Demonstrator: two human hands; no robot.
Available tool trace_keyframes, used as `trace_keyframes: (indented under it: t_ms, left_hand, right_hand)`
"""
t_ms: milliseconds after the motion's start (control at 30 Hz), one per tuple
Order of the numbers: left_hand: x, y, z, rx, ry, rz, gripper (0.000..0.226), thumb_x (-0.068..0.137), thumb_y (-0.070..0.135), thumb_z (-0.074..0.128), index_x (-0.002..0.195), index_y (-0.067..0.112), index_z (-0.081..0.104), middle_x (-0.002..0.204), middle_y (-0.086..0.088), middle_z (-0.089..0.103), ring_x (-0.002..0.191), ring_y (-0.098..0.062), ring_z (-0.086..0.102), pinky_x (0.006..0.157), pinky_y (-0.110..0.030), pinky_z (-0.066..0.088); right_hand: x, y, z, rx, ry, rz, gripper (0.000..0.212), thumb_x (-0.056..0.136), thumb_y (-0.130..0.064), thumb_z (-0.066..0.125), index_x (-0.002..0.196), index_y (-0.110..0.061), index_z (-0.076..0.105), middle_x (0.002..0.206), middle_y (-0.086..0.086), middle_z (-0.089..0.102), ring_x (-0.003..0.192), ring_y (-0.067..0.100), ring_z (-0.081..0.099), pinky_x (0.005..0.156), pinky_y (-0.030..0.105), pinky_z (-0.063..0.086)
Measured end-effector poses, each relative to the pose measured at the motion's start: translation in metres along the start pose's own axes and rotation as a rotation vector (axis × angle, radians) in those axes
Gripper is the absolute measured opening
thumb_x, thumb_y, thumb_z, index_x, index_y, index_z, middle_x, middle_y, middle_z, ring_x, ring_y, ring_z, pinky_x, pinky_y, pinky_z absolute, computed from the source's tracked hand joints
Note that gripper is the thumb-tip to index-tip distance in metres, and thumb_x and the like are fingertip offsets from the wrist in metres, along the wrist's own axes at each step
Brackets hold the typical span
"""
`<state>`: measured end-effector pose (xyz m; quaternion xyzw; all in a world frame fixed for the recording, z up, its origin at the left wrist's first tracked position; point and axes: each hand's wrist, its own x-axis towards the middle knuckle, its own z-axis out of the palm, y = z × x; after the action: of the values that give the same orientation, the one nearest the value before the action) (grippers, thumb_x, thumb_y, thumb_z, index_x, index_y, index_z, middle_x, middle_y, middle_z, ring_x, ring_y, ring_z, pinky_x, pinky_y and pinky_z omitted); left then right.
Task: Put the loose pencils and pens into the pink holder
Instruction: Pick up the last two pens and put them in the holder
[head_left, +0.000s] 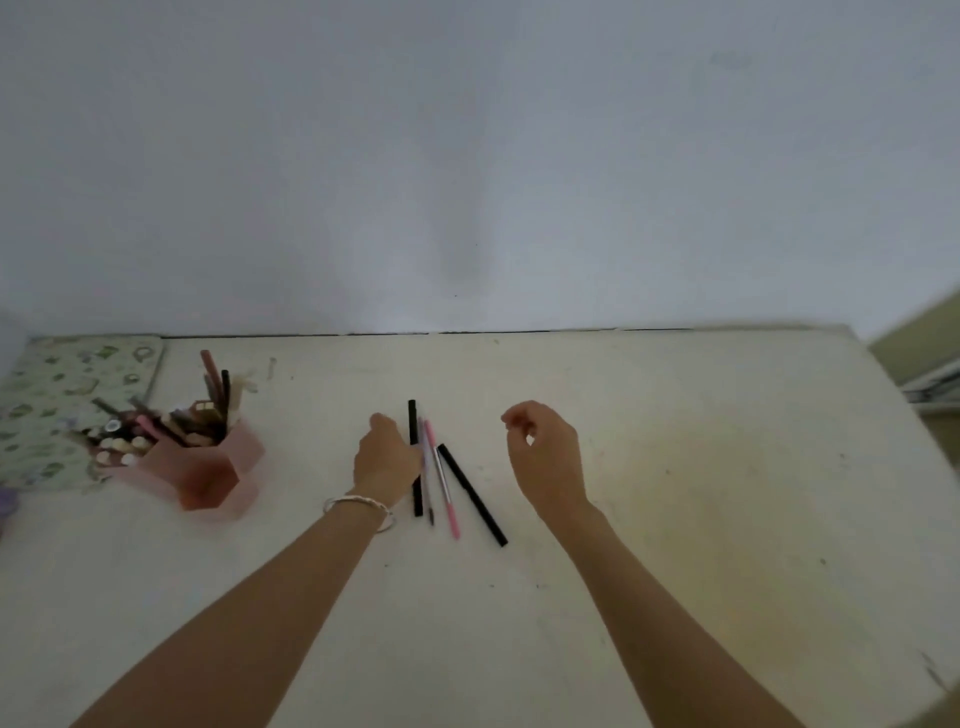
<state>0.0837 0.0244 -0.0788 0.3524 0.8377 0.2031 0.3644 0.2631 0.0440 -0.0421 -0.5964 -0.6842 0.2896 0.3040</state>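
Several loose pens lie side by side on the white table: a black pen (413, 426), a thin pale pencil (427, 478), a pink pen (448, 493) and a second black pen (474, 496) slanting right. My left hand (387, 460), with a silver bracelet on the wrist, rests against the left side of the first black pen, fingers curled down; whether it grips the pen is hidden. My right hand (545, 457) hovers to the right of the pens with fingers loosely curled and nothing in it. The pink holder (208, 475) stands at the left, full of pens and pencils.
A green patterned pad (57, 384) lies in the back left corner behind the holder. A wall rises directly behind the table's far edge (519, 332). The table's right edge (909, 441) slopes away at the right.
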Motion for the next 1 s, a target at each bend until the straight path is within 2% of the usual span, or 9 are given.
trace_keyframes:
  t_ms: [200,300,367,433,533,633,733,833,1000]
  left_hand:
    - [0.002,0.020,-0.043,-0.265,0.169,0.208,0.061,0.086,0.013,0.062,0.141,0.016,0.035,0.080,-0.001,0.062,0.074,-0.024,0.067,0.072,-0.038,0.056]
    - [-0.011,0.028,-0.063,-0.352,0.172,0.323,0.084,0.083,0.011,0.062,0.150,0.036,0.019,0.075,-0.003,0.061,0.074,-0.024,0.067,0.073,-0.036,0.059]
    - [-0.021,0.032,-0.079,-0.351,0.192,0.402,0.084,0.084,0.010,0.062,0.151,0.040,0.020,0.077,-0.001,0.061,0.074,-0.022,0.068,0.072,-0.032,0.059]
    - [-0.026,0.032,-0.106,-0.357,0.269,0.448,0.076,0.084,0.011,0.062,0.147,0.038,0.030,0.078,0.005,0.062,0.072,-0.018,0.068,0.068,-0.023,0.057]
    - [-0.029,0.028,-0.161,-0.376,0.456,0.504,0.068,0.082,0.009,0.065,0.138,0.038,0.037,0.082,0.006,0.062,0.065,-0.006,0.067,0.053,-0.006,0.047]
    - [-0.025,0.012,-0.220,-0.390,0.656,0.504,0.066,0.080,0.007,0.066,0.133,0.034,0.036,0.098,0.003,0.061,0.060,0.001,0.065,0.052,-0.009,0.048]
    - [-0.019,-0.012,-0.249,-0.344,0.756,0.472,0.066,0.078,0.006,0.066,0.131,0.032,0.035,0.106,0.000,0.062,0.065,-0.006,0.067,0.060,-0.023,0.054]
    - [-0.008,-0.036,-0.252,-0.228,0.736,0.431,0.065,0.081,0.003,0.065,0.129,0.032,0.034,0.104,-0.002,0.062,0.068,-0.012,0.067,0.062,-0.027,0.053]
    - [0.012,-0.059,-0.231,0.120,0.507,0.422,0.045,0.086,-0.003,0.057,0.124,0.018,0.042,0.093,-0.011,0.064,0.072,-0.028,0.064,0.066,-0.044,0.056]
  right_hand:
    - [-0.005,-0.005,0.034,-0.253,-0.386,0.067,0.043,0.086,-0.002,0.049,0.127,-0.015,0.052,0.111,0.005,0.059,0.101,0.020,0.056,0.079,0.025,0.045]
    - [-0.014,-0.003,0.049,-0.460,-0.497,0.016,0.051,0.087,0.003,0.045,0.134,-0.016,0.040,0.111,0.010,0.054,0.098,0.026,0.057,0.076,0.031,0.048]
    - [-0.018,-0.003,0.050,-0.500,-0.507,-0.008,0.053,0.088,0.005,0.040,0.136,-0.017,0.038,0.111,0.011,0.052,0.093,0.028,0.058,0.077,0.035,0.052]
    - [-0.011,-0.014,0.050,-0.487,-0.453,-0.034,0.059,0.087,0.006,0.040,0.140,-0.018,0.036,0.108,0.012,0.051,0.090,0.028,0.057,0.074,0.036,0.052]
    - [0.013,-0.055,0.047,-0.281,-0.223,-0.094,0.071,0.085,0.006,0.044,0.149,-0.023,0.031,0.099,0.009,0.047,0.077,0.028,0.054,0.066,0.035,0.047]
    - [0.030,-0.112,0.051,0.053,-0.031,-0.154,0.079,0.086,0.004,0.044,0.152,-0.032,0.019,0.095,0.002,0.044,0.066,0.015,0.049,0.054,0.017,0.043]
    - [0.035,-0.162,0.059,0.368,0.055,-0.222,0.072,0.089,0.000,0.046,0.146,-0.038,0.022,0.104,-0.001,0.049,0.077,0.005,0.054,0.065,0.008,0.046]
    - [0.028,-0.196,0.070,0.529,0.094,-0.340,0.068,0.090,0.001,0.051,0.143,-0.034,0.026,0.104,0.002,0.054,0.090,0.012,0.059,0.077,0.017,0.053]
    - [0.012,-0.211,0.091,0.533,0.098,-0.395,0.065,0.090,0.000,0.055,0.143,-0.028,0.029,0.097,-0.001,0.058,0.092,0.008,0.060,0.080,0.012,0.050]
